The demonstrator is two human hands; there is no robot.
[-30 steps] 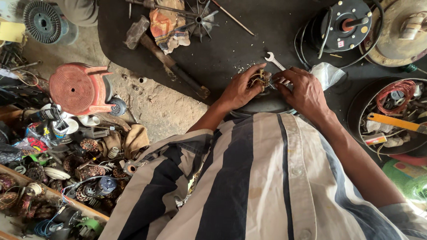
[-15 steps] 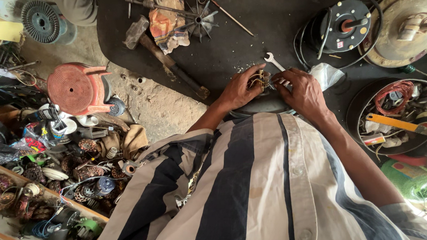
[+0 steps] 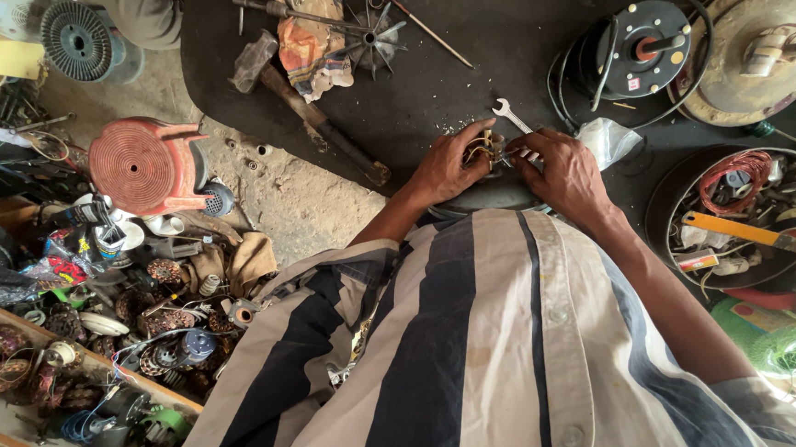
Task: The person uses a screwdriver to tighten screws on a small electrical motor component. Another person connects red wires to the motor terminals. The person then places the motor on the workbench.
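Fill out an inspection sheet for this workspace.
Surface: dark mat on a dirty floor.
Job's things: small wire-wound part, between both hands; spanner beside them.
Clutter: hammer, fan blade, rag, red stool, heap of coils.
Hands: left hand and right hand grip the part.
Cables: black cable by motor; red wire in tray.
Surroundings: another person's sleeve.

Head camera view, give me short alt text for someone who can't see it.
Seen from above, a person in a striped shirt holds a small bundle of wires between left hand and right hand over a dark mat. A wrench, hammer and motor parts lie around.
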